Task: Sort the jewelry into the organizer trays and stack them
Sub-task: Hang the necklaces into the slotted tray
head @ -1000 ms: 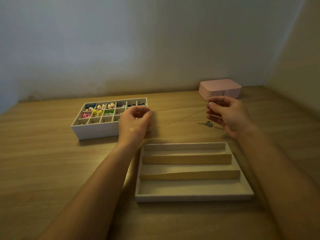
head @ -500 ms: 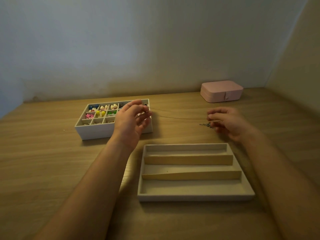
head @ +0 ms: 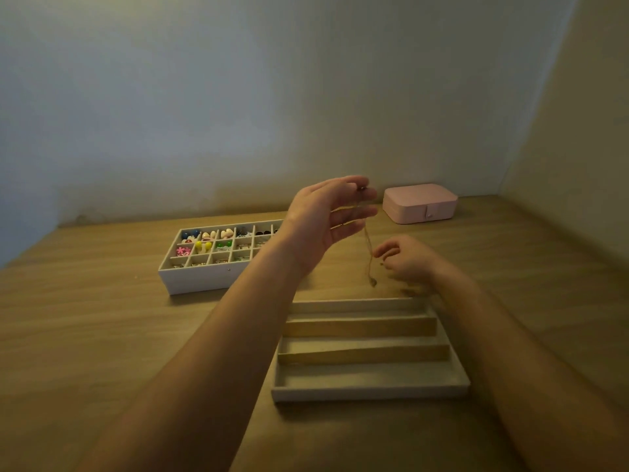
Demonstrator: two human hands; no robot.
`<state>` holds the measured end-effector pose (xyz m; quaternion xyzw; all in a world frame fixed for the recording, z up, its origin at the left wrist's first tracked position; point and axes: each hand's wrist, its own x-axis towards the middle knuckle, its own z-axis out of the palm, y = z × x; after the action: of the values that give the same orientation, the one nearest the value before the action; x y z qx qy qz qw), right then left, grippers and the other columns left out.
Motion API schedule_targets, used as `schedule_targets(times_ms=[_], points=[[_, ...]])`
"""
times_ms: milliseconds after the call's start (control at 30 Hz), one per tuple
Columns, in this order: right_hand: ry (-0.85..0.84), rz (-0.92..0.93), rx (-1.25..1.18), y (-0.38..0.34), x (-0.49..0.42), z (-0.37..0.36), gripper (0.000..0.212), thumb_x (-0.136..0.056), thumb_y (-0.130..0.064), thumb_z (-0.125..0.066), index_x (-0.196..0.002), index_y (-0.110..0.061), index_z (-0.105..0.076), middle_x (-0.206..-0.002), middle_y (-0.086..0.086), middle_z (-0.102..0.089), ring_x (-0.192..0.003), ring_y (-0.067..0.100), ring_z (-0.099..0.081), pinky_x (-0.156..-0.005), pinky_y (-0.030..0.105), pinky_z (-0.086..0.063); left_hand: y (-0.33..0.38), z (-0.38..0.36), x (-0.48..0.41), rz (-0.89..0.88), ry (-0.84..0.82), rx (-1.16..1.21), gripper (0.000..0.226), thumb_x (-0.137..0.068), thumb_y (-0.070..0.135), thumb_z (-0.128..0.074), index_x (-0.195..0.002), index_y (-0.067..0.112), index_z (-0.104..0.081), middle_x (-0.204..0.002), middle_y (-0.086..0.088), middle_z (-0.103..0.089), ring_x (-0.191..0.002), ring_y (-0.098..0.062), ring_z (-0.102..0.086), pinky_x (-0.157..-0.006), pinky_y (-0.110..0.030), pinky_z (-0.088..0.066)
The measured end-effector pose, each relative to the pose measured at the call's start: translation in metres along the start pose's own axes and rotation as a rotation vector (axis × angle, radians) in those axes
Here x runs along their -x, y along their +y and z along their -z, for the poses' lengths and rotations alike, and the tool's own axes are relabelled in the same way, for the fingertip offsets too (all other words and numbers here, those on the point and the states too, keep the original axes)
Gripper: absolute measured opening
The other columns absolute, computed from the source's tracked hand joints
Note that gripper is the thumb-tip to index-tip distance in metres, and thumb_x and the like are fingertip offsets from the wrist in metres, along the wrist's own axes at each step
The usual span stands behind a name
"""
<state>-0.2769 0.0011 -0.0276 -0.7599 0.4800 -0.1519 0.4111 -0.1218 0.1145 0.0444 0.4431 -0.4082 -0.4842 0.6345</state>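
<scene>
A thin gold necklace (head: 368,257) hangs down from my left hand (head: 326,212), which is raised above the table and pinches its upper end. Its pendant dangles just above the table, behind the long-slot tray (head: 371,388). My right hand (head: 408,262) sits lower, to the right of the chain, fingers curled close to it; whether they touch the chain I cannot tell. The tray is beige, with three long slots that look bare. A white grid tray (head: 200,279) at the left holds several colourful earrings and small pieces.
A shut pink jewelry box (head: 420,202) stands at the back right near the wall corner. The wooden table (head: 85,335) runs to walls at the back and right. A small speck lies left of the grid tray.
My left hand rose and moved right, lifting the necklace from a horizontal stretch to hanging vertically. My right hand let its end drop and stayed low. The camera tilted upward.
</scene>
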Motion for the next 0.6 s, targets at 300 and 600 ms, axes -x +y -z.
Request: schedule_targets(times_ms=[300,600], points=[[0.072,0.338,-0.199,-0.075,0.065,0.044,0.040,-0.092,0.002,-0.060,-0.122,-0.023,-0.056,-0.113,0.006,-0.066,-0.094,0.018,-0.060,-0.078,0.036,-0.052,0.027,-0.032,0.011,0.114,-0.042,-0.003,0.036,-0.098,0.024,-0.049,-0.124,0.005,-0.066,-0.116,-0.010,-0.074,-0.109,-0.025,-0.071,-0.079,-0.032,-0.060],[0.037,0.222,-0.122,-0.094,0.075,0.048,0.018,-0.096,-0.021,-0.069,-0.112,-0.025,-0.061,-0.108,0.000,-0.069,-0.094,0.018,-0.067,-0.075,0.031,-0.056,0.054,-0.030,0.027,0.073,-0.036,-0.125,0.038,-0.099,0.031,-0.048,-0.124,0.010,-0.066,-0.116,-0.004,-0.075,-0.113,-0.023,-0.068,-0.099,-0.039,-0.050]])
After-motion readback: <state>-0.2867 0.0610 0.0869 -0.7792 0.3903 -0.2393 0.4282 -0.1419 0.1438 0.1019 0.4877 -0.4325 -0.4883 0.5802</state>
